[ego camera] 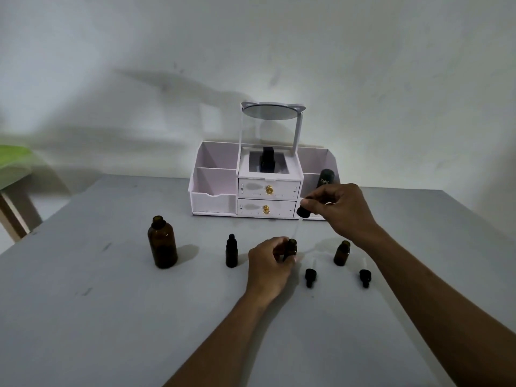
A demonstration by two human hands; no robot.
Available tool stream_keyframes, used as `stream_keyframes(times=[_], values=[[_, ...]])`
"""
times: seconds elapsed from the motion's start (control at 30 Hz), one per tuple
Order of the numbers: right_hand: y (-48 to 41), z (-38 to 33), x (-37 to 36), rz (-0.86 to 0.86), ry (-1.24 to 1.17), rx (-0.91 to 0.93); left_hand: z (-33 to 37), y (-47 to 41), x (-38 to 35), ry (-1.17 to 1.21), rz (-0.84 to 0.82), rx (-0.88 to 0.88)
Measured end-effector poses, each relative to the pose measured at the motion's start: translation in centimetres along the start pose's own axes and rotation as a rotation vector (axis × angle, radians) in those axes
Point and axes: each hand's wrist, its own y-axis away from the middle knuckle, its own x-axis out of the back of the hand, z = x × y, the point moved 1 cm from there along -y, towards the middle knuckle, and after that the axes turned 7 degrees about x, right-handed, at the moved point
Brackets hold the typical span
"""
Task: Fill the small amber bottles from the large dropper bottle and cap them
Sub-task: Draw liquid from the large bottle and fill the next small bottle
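The large amber bottle [162, 243] stands uncapped on the left of the grey table [111, 317]. My right hand [339, 210] pinches its black dropper cap [303, 211], whose clear glass pipette [295, 230] slants down toward a small amber bottle [291, 248]. My left hand [269, 265] grips that open small bottle on the table. A capped small bottle [231, 251] stands to the left of it. Another open small bottle [342, 253] stands to the right. Two loose small dropper caps [310, 277] [365, 277] lie in front.
A white cosmetic organiser [215, 188] with two drawers and a round mirror [272, 111] stands at the table's back edge against the wall. It holds a black bottle [267, 160] and a dark tube [326, 178]. A green stool [12, 169] is at far left.
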Motion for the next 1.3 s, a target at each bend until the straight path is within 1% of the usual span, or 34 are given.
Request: stream_keyframes(times=[0.4,0.73,0.93,1.03,1.1,1.3], values=[[0.0,-0.4,0.1,0.012,0.016,0.048,-0.4,-0.4,-0.3,-0.024,0.006,-0.007],[0.0,-0.5,0.1,-0.009,0.012,0.039,-0.4,-0.4,-0.3,-0.04,0.015,-0.028],[-0.4,-2.7,1.3,0.074,-0.122,0.093,-0.6,0.6,0.4,0.032,-0.005,0.0],[-0.9,-5.1,1.7,0.122,-0.211,0.146,-1.4,2.3,1.7,0.079,-0.041,0.007],[-1.3,-6.8,1.5,0.123,-0.266,0.164,-2.0,3.3,3.1,0.08,-0.045,0.008],[-2.0,-11.6,-3.2,0.034,-0.342,0.208,-4.1,4.9,9.7,0.079,0.105,0.04]])
